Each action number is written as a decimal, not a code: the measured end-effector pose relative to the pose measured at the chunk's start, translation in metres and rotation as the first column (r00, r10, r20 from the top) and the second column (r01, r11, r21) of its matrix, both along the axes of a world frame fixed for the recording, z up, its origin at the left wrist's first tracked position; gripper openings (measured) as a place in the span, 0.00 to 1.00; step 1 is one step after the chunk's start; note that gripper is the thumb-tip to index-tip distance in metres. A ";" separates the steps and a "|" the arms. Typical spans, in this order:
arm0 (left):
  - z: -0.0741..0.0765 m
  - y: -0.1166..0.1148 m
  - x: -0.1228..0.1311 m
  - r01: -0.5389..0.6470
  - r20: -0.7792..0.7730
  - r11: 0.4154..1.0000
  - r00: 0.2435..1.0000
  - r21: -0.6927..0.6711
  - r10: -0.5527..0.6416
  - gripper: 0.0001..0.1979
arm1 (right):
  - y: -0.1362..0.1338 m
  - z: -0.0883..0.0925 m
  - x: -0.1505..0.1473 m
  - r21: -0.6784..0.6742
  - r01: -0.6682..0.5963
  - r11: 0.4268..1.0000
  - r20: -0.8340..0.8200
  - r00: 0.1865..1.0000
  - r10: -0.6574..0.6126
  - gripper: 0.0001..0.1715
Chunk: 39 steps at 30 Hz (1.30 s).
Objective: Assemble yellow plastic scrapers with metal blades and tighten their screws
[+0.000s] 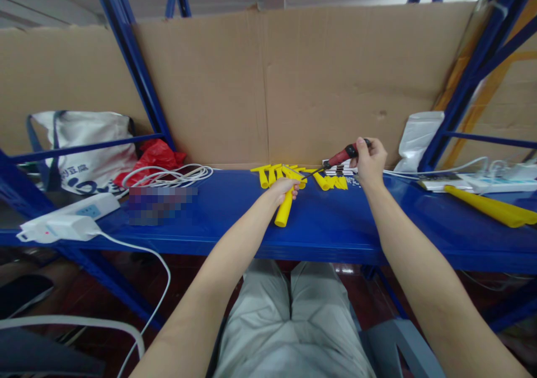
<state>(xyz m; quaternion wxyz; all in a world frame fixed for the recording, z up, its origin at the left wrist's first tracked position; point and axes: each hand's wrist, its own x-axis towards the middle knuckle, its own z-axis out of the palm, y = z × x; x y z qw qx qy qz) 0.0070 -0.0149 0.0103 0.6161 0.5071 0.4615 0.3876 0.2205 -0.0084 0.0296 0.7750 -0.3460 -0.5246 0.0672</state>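
Observation:
My left hand [286, 188] is closed around a yellow tube-handled part [283, 213], its round end pointing toward me just above the blue shelf. My right hand [370, 157] grips a screwdriver [342, 155] with a red and black handle. The screwdriver slants down to the left, and its dark shaft reaches the yellow part by my left fingers. Whether the tip sits in a screw is too small to tell. Behind my left hand lie several similar yellow parts [263, 178]. More small yellow pieces [335, 182] lie to the right, below the screwdriver.
White power strips [69, 218] and coiled white cable [180, 175] are on the left, beside a red plastic bag [153, 159] and a cloth bag [90, 149]. A long yellow piece [489, 204] lies at right near a white pouch [419, 140]. Cardboard [327, 81] stands behind.

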 end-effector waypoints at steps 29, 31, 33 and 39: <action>0.000 0.000 0.000 -0.008 -0.020 1.000 1.000 -0.025 0.008 0.07 | -0.003 0.000 -0.006 0.009 0.023 1.000 -0.064 0.998 -0.023 0.25; 0.000 0.000 0.001 -0.011 -0.016 0.999 1.000 -0.030 0.011 0.08 | -0.003 0.000 -0.006 0.006 0.023 1.000 -0.064 0.998 -0.023 0.25; 0.000 0.000 0.001 -0.014 -0.021 0.999 1.000 -0.035 0.013 0.09 | -0.004 0.000 -0.007 0.004 0.016 1.000 -0.060 0.998 -0.016 0.25; 0.000 0.002 -0.001 -0.001 -0.043 0.999 0.999 -0.042 -0.001 0.09 | -0.010 0.001 -0.012 -0.005 -0.027 1.000 -0.009 1.000 0.027 0.24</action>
